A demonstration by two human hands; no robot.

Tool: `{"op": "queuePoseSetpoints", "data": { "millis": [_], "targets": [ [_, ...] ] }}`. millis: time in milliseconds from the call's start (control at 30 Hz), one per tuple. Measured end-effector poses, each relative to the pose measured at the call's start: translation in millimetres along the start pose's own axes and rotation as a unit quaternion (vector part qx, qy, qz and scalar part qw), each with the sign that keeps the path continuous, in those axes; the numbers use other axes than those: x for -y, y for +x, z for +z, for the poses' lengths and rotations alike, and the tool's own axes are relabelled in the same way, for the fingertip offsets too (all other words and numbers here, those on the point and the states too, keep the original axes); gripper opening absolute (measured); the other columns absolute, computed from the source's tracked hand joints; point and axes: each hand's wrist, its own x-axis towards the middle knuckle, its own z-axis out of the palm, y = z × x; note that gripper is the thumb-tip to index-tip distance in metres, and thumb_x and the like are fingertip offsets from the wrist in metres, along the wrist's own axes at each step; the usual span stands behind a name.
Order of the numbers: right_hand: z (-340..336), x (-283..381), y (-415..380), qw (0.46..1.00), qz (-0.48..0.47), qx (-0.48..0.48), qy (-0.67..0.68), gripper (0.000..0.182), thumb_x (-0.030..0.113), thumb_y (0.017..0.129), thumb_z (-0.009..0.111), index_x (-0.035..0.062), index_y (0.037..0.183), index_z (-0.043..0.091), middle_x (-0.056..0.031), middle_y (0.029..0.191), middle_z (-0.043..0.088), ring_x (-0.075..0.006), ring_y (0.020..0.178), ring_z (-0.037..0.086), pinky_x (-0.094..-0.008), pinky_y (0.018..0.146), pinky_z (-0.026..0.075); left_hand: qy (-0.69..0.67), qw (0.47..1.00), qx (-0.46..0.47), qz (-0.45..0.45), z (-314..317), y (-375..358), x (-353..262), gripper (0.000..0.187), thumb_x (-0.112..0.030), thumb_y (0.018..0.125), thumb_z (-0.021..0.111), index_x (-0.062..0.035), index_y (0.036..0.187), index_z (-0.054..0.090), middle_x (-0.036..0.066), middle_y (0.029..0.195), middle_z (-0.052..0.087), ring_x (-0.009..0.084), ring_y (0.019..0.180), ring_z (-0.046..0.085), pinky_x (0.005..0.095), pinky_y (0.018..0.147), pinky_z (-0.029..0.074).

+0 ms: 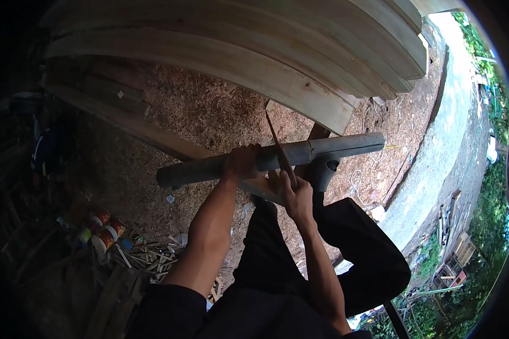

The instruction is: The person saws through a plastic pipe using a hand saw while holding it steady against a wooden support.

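A grey plastic pipe (201,170) lies crosswise in front of me over a wooden beam (195,150), with a short side branch (322,172) opening near its right end. My left hand (243,162) is wrapped round the pipe left of its middle. My right hand (294,198) is closed on the lower end of what looks like a handsaw (279,150). Its long, tapering brown blade, seen almost edge-on, crosses the pipe between my left hand and the side branch.
Long wooden planks (220,51) are stacked across the top. Wood shavings (192,93) cover the ground beneath. Red-and-white cans (103,240) and a pile of wood scraps (152,257) lie at lower left. A pale concrete strip (435,164) curves along the right.
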Motion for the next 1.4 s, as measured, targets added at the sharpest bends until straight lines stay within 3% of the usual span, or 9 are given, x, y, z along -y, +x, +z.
{"op": "queuePoseSetpoints", "data": {
  "millis": [267,500,567,700,767,967,1167,1233,1400],
  "targets": [
    [-40,-4,-83,0.997,0.056,0.009,0.049,0.061,0.049,0.099,0.038,-0.0021,0.072,0.058,0.0026,0.055,0.045,-0.0039,0.052,0.041,-0.0247,0.045,0.029,0.008,0.999,-0.048,0.003,16,-2,4,0.081,-0.054,0.062,0.077,-0.0044,0.120,0.049,0.015,0.110,0.059,0.0310,0.100,0.060,0.0449,0.087,0.048],
    [22,-4,35,0.999,-0.025,-0.021,0.003,0.061,0.045,0.099,0.041,-0.0086,0.072,0.052,-0.0031,0.054,0.043,-0.0085,0.058,0.039,-0.0326,0.050,0.034,-0.003,0.999,-0.045,-0.009,14,-1,7,0.084,-0.054,0.063,0.076,-0.0037,0.124,0.048,0.015,0.111,0.059,0.0300,0.101,0.060,0.0441,0.086,0.048],
    [15,7,31,0.999,-0.005,-0.006,-0.031,0.056,0.039,0.098,0.044,-0.0110,0.075,0.055,-0.0167,0.054,0.048,-0.0119,0.057,0.046,-0.0397,0.054,0.040,-0.013,1.000,0.011,-0.008,6,-1,3,0.084,-0.054,0.063,0.077,-0.0043,0.124,0.048,0.015,0.112,0.058,0.0298,0.101,0.060,0.0436,0.087,0.047],
    [-25,-12,-53,0.999,0.035,0.008,0.036,0.062,0.048,0.099,0.040,-0.0039,0.069,0.054,-0.0007,0.054,0.046,-0.0064,0.053,0.042,-0.0275,0.046,0.032,0.010,0.999,0.029,-0.012,11,-4,2,0.086,-0.055,0.063,0.076,-0.0051,0.126,0.046,0.016,0.116,0.057,0.0299,0.103,0.060,0.0430,0.090,0.046],
    [-46,-27,-91,0.996,0.070,0.020,0.054,0.060,0.048,0.099,0.039,-0.0016,0.069,0.054,0.0018,0.055,0.045,-0.0048,0.050,0.041,-0.0243,0.045,0.030,0.040,0.998,-0.051,0.010,24,-1,7,0.088,-0.056,0.063,0.075,-0.0054,0.129,0.044,0.016,0.117,0.057,0.0300,0.103,0.060,0.0429,0.090,0.046],
    [-19,-23,-40,0.999,0.001,-0.019,0.042,0.060,0.043,0.100,0.040,-0.0047,0.067,0.054,0.0021,0.052,0.043,-0.0049,0.052,0.039,-0.0258,0.046,0.029,0.018,0.999,-0.037,0.010,23,0,7,0.090,-0.051,0.063,0.076,-0.0040,0.132,0.043,0.015,0.113,0.058,0.0302,0.102,0.060,0.0431,0.090,0.046],
    [33,-4,60,0.997,-0.049,-0.041,-0.039,0.061,0.045,0.097,0.045,-0.0097,0.073,0.054,-0.0102,0.053,0.044,-0.0124,0.055,0.046,-0.0378,0.053,0.040,-0.025,0.999,-0.021,0.000,29,5,10,0.089,-0.047,0.061,0.076,-0.0012,0.129,0.044,0.016,0.111,0.059,0.0312,0.100,0.061,0.0425,0.088,0.048],
    [17,-12,33,0.999,-0.009,-0.037,-0.026,0.055,0.041,0.097,0.045,-0.0097,0.084,0.063,-0.0240,0.058,0.053,-0.0271,0.054,0.057,-0.0421,0.058,0.044,-0.003,1.000,0.002,0.000,17,0,4,0.089,-0.049,0.061,0.076,-0.0012,0.129,0.044,0.017,0.111,0.058,0.0312,0.099,0.061,0.0426,0.088,0.048],
    [-41,-9,-89,0.997,0.072,0.003,0.040,0.048,0.032,0.098,0.049,-0.0108,0.082,0.063,-0.0059,0.052,0.044,-0.0064,0.055,0.040,-0.0312,0.047,0.033,0.013,0.998,-0.048,0.026,19,0,8,0.090,-0.053,0.062,0.075,-0.0013,0.129,0.044,0.017,0.112,0.058,0.0317,0.099,0.061,0.0427,0.088,0.048]
  ]
}}
